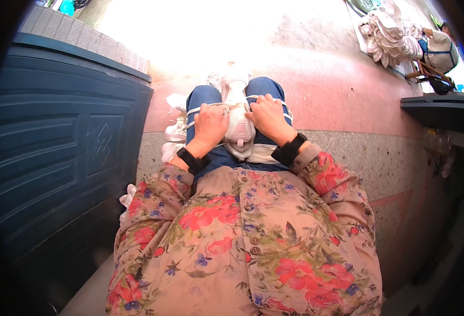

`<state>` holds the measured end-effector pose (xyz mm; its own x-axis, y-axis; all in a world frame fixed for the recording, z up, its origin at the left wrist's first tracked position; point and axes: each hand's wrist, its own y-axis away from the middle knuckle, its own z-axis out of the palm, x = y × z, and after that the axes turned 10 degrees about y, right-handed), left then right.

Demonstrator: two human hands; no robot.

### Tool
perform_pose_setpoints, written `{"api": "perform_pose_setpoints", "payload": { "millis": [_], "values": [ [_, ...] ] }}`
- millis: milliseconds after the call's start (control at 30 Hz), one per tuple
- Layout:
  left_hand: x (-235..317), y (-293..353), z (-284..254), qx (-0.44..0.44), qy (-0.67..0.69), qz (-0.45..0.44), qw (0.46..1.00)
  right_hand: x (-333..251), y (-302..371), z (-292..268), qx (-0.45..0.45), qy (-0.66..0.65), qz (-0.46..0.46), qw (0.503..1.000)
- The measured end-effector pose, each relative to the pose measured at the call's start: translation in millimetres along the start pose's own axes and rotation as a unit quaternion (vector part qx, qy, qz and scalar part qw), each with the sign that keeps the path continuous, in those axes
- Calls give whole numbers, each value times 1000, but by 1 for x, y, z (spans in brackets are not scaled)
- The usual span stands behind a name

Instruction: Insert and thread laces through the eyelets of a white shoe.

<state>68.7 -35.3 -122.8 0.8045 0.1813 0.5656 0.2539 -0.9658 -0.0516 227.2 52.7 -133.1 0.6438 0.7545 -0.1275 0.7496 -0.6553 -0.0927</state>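
Observation:
A white sneaker [241,126] with a pale pink heel patch lies between my thighs, its heel toward me. White shoelaces [291,108] spread from it over both jeans-covered legs. My left hand [211,125] is closed at the sneaker's left side, its fingertips pinching a lace. On the other side my right hand [270,119] is also closed on a lace, with its thumb near the sneaker's opening. The fingertips partly hide the laces. A folded whitish strip or cloth [263,154] lies across my lap under the heel.
Several white shoes [176,131] lie on the floor beside my left leg. A dark blue panelled door [63,126] stands at the left. A heap of white shoes [390,34] is at the far right, next to a white bag-like bundle [441,51] and a dark ledge [435,108].

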Motion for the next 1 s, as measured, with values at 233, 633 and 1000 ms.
{"api": "perform_pose_setpoints", "payload": {
  "millis": [233,633,1000],
  "values": [
    [7,-10,-6,-23,63,1,998,1,-7,12,-11,-22,5,1000],
    [-13,-49,33,9,-4,191,982,3,1,49,173,-22,4,985],
    [5,-71,5,-102,364,-52,924,-2,-5,7,111,111,-99,983]
  ]
}}
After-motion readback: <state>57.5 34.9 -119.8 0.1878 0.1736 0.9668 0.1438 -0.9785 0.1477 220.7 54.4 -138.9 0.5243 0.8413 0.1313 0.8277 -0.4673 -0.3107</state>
